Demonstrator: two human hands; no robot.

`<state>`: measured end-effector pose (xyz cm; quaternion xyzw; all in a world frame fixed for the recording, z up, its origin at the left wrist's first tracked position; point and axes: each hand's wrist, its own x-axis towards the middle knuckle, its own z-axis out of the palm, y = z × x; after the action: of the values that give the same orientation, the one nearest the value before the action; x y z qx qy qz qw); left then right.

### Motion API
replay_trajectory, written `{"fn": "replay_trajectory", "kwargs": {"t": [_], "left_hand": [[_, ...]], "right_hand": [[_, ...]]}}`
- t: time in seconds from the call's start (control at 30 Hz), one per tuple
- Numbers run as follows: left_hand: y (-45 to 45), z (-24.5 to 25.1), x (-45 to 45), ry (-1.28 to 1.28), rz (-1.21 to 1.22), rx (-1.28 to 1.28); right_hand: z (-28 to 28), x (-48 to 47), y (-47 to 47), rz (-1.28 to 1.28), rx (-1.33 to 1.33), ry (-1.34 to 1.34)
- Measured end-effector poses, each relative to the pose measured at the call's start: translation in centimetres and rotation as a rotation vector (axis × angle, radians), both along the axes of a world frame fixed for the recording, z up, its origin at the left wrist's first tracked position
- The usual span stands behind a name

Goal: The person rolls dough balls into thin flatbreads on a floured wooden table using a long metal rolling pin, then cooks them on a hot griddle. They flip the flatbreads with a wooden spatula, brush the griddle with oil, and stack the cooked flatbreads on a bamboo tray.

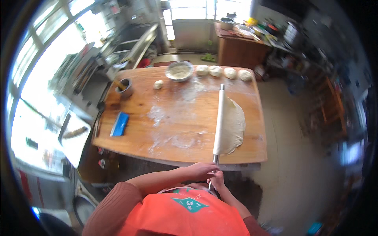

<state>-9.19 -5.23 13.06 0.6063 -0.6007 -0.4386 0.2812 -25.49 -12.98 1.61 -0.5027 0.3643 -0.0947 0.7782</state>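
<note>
A long metal rolling pin (pixel 222 87) lies across the right part of the wooden board (pixel 177 118). Part of a thin dough sheet (pixel 234 126) is wrapped around the pin, and the rest spreads flat to its right. My left hand (pixel 203 171) grips the near end of the pin, just past the board's front edge. Close below it, against my red apron (pixel 183 218), my right hand (pixel 218 180) is also closed around the pin. The fingers of both hands partly overlap in view. Loose flour (pixel 156 114) is scattered on the wood left of the pin.
Several dough balls (pixel 215 71) line the back edge beside a bowl of flour (pixel 179 71). A small dough piece (pixel 158 84), a metal cup (pixel 125 88) with a yellow handle inside and a blue scraper (pixel 119 124) are on the left. Behind stands a wooden cabinet (pixel 242 48).
</note>
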Motion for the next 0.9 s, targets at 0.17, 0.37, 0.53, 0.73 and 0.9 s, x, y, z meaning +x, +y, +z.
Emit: {"fn": "replay_trajectory", "kwargs": {"t": [0.17, 0.37, 0.53, 0.73, 0.9], "left_hand": [[24.8, -3.8, 4.5, -0.287, 0.598, 0.312], [55.1, -2.5, 1.3, -0.345, 1.351, 0.415], [73.5, 4.1, -8.0, -0.405, 2.229, 0.174], [87.1, 18.1, -20.0, -1.375, 2.572, 0.253], [93.2, 31.8, -22.8, -1.991, 2.250, 0.637]], "right_hand": [[5.8, 3.6, 7.0, 0.375, -0.137, 0.028], [10.1, 13.7, 22.6, 1.069, -0.414, -0.085], [11.3, 20.9, 38.4, 1.756, -0.401, -0.237], [12.9, 24.4, 56.7, 2.432, -0.265, -0.116], [12.2, 25.6, 70.2, 2.642, 0.017, 0.208]]}}
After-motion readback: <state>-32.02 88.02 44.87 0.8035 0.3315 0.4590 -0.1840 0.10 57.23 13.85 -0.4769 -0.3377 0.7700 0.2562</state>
